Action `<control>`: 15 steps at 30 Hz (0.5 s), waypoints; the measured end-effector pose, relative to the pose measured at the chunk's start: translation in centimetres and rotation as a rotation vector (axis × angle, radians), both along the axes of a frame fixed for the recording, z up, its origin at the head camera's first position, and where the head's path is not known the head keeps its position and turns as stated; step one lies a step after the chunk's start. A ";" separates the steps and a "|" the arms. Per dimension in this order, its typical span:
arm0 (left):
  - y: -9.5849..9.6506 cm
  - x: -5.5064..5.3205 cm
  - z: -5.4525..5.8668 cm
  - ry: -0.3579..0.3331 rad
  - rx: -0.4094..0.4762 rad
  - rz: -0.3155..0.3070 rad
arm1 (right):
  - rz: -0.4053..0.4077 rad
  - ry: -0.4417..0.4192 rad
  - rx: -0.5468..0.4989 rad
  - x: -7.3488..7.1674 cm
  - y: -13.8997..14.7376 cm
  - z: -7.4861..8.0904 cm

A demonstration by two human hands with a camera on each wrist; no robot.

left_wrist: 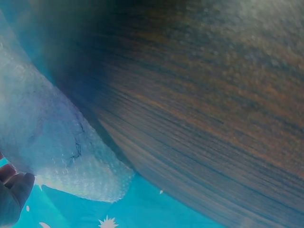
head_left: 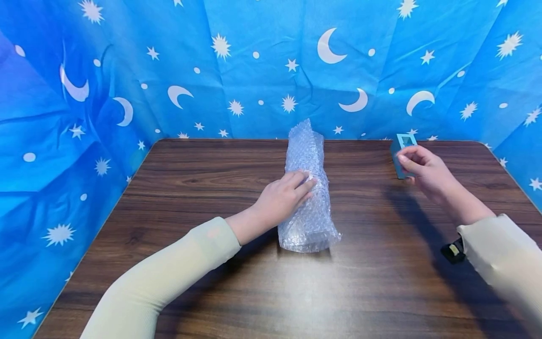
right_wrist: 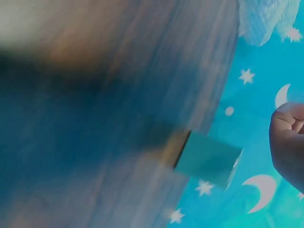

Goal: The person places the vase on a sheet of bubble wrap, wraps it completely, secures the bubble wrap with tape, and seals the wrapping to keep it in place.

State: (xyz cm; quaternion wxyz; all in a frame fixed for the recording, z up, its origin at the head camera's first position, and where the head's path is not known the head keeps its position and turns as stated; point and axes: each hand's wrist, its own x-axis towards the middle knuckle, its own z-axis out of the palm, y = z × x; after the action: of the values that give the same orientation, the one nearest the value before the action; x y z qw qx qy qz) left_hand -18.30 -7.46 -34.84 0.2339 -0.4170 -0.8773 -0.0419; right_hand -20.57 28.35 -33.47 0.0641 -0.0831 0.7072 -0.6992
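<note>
A long bundle of clear bubble wrap [head_left: 306,212] lies lengthwise on the table, folded over on itself. What is inside it cannot be made out. My left hand [head_left: 283,195] rests across its middle, fingers laid over the top and pressing lightly. The left wrist view shows the wrap [left_wrist: 61,133] up close, with the fingertips [left_wrist: 21,187] at its edge. At the back right stands a small teal box [head_left: 400,160] with a square opening. My right hand [head_left: 427,172] is in front of it, fingers curled and thumb against the index finger; nothing shows between them.
The dark wood-grain table [head_left: 203,188] reaches back to a blue cloth [head_left: 275,70] with white moons and stars, which also hangs along both sides. A black strap piece [head_left: 453,251] hangs at the right sleeve.
</note>
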 end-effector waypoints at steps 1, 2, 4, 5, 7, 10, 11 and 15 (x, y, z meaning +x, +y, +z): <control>0.0 0.0 0.0 0.006 0.001 0.000 | 0.006 0.022 0.080 -0.2 -0.6 0.2; 0.0 0.0 0.0 0.012 0.000 0.000 | 0.009 0.042 0.153 -0.4 -1.2 0.4; 0.0 0.0 -0.1 0.026 0.000 0.000 | 0.006 0.076 0.295 -0.7 -2.6 0.9; 0.0 0.0 -0.1 0.030 -0.001 0.000 | 0.005 0.098 0.373 -0.9 -3.3 1.2; 0.0 0.0 -0.1 0.038 -0.009 0.001 | 0.008 0.124 0.485 -1.2 -4.8 1.7; 0.0 0.0 -0.1 0.047 -0.025 0.006 | 0.053 0.152 0.567 -1.7 -7.0 2.5; 0.0 0.0 -0.1 0.045 -0.032 0.008 | 0.071 0.160 0.576 -1.9 -7.8 2.7; 0.1 0.1 0.0 0.031 -0.054 0.016 | 0.148 0.190 0.590 -2.7 -10.3 3.2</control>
State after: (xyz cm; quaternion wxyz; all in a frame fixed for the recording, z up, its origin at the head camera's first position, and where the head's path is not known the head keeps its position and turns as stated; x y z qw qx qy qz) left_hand -18.16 -7.39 -34.84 0.2365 -0.4167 -0.8777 -0.0098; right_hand -23.27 18.03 -30.24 0.0701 -0.1771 0.8743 -0.4464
